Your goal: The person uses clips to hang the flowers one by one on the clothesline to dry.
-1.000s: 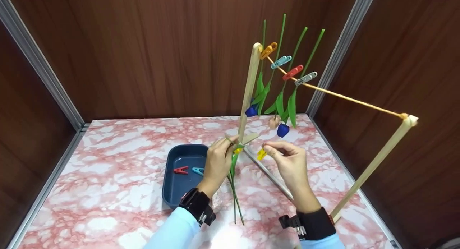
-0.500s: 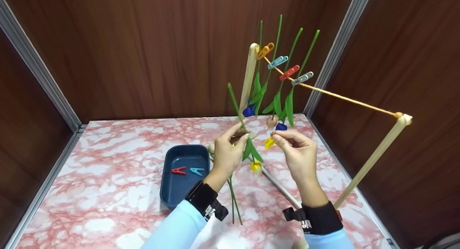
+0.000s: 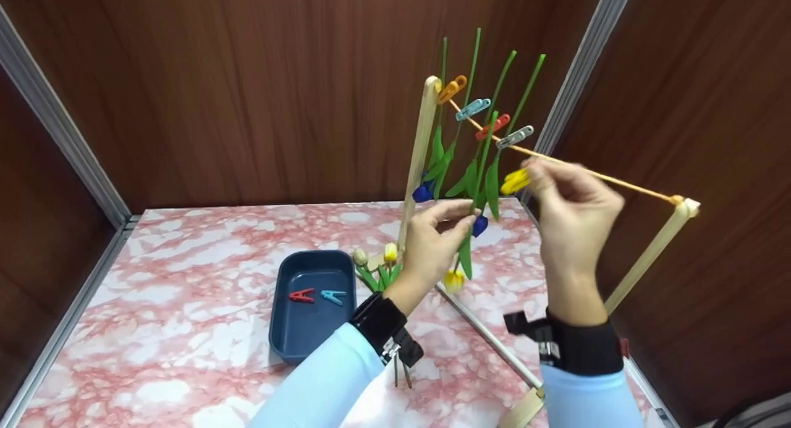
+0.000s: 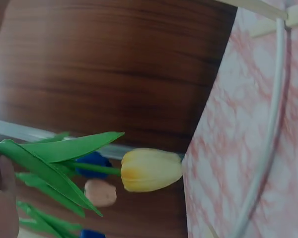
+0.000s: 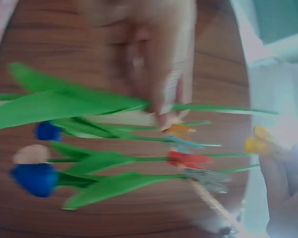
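Note:
Between thumb and fingers my left hand (image 3: 436, 236) pinches the stem of a yellow tulip (image 3: 454, 281), which hangs head down with its stem pointing up. In the left wrist view the yellow bloom (image 4: 151, 170) and its green leaves show large. My right hand (image 3: 578, 212) holds a yellow clothespin (image 3: 515, 181) by its end, just below the orange cord (image 3: 593, 170). Several tulips hang upside down from that cord, held by an orange clothespin (image 3: 452, 90), a light blue one (image 3: 473, 109), a red one (image 3: 492, 126) and a grey one (image 3: 515, 136).
The cord runs between two wooden posts, the left post (image 3: 420, 156) and the right post (image 3: 655, 249). A dark blue tray (image 3: 281, 310) holds a red and a light blue clothespin. Beside it, more tulips (image 3: 390, 252) lie on the marbled table (image 3: 185, 317).
My left hand has lifted the yellow tulip from the table and carried it right and up toward the cord. My right hand has risen with the yellow clothespin close to the cord.

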{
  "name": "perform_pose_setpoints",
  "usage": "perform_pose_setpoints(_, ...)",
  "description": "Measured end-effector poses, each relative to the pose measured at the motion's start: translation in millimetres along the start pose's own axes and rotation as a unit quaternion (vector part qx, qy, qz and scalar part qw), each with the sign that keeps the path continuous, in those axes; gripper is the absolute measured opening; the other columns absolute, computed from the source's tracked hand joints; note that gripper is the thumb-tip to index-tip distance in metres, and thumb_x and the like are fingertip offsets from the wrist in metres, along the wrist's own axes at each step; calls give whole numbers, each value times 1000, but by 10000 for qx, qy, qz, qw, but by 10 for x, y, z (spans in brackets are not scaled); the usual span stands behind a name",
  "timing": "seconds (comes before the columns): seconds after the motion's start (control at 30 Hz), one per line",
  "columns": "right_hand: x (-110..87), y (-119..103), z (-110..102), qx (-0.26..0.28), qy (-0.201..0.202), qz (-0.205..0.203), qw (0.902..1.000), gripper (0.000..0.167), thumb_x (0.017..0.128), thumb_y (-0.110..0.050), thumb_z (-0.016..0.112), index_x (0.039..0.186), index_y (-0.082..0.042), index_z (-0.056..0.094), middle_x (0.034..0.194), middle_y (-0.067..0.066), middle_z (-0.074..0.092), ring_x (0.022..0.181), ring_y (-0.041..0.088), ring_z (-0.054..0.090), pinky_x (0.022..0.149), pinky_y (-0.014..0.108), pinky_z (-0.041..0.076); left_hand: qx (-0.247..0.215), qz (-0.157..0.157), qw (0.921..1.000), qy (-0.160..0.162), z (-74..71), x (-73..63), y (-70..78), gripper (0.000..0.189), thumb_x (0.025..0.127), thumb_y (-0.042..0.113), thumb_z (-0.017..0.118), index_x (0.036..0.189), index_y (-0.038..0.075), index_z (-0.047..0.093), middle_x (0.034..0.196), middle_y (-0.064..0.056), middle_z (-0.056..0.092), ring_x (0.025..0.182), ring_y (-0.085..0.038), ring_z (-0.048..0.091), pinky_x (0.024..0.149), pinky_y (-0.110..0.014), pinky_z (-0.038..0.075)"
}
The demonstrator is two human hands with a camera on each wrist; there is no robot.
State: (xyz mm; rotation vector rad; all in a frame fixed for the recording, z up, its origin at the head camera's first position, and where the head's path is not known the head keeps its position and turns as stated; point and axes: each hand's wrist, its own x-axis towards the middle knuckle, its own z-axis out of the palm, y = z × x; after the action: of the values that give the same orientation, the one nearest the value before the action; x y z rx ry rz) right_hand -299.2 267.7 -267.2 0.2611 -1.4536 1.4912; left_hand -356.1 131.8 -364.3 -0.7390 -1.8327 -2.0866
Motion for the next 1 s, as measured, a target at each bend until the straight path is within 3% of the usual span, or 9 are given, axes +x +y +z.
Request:
perform_pose_setpoints(0.27, 324, -233, 185, 9, 960, -190, 9952, 11, 84, 2, 90, 92, 7, 84, 79, 1, 83, 68, 10, 73, 68, 20, 58, -33, 0, 9998, -188, 179, 145, 101, 23, 101, 4, 75, 123, 3, 80, 119, -15, 83, 104, -17, 81, 91, -19, 64)
perform_pose_setpoints(0.43, 443, -288, 195, -714, 1084, 26, 9915, 9, 85, -3, 91, 93, 0, 87, 76, -8, 80, 67, 9, 67, 64, 20, 51, -75, 42, 9999, -77, 276, 310, 175, 24, 99, 4, 77, 123, 3, 81, 119, -14, 83, 101, -13, 79, 88, -18, 64)
perform_pose_setpoints(0.6, 539, -271, 157, -1494, 962, 225, 9838, 9, 90, -8, 89, 96, -2, 87, 74, -17, 75, 67, 7, 65, 66, 21, 52, 54, -92, 9999, -36, 391, 471, 208, 24, 99, 7, 79, 123, 4, 82, 118, -11, 84, 96, -6, 77, 85, -14, 61)
perform_pose_setpoints(0.7, 584, -254, 143, -2073, 796, 480, 9738, 12, 92, -14, 88, 98, -4, 87, 73, -22, 73, 66, 4, 66, 66, 19, 51, 46, -220, 9997, -9, 467, 554, 223, 22, 98, 7, 80, 120, 4, 83, 114, -11, 85, 92, -5, 76, 83, -13, 60)
perform_pose_setpoints(0.83, 652, -235, 117, -2922, 553, 761, 9517, 12, 93, -18, 87, 100, -9, 88, 69, -30, 67, 64, -6, 65, 65, 15, 48, 66, -276, 9996, -5, 564, 640, 249, 20, 97, 6, 81, 117, 3, 83, 111, -12, 85, 91, -5, 75, 82, -12, 59)
perform_pose_setpoints(1.0, 752, -202, 116, -3723, 231, 814, 9242, 12, 96, -20, 84, 102, -10, 88, 78, -17, 75, 64, -12, 61, 63, 10, 46, 201, -351, 9992, -25, 638, 702, 266, 18, 97, 6, 81, 114, 4, 84, 110, -12, 85, 91, -5, 75, 80, -10, 56)
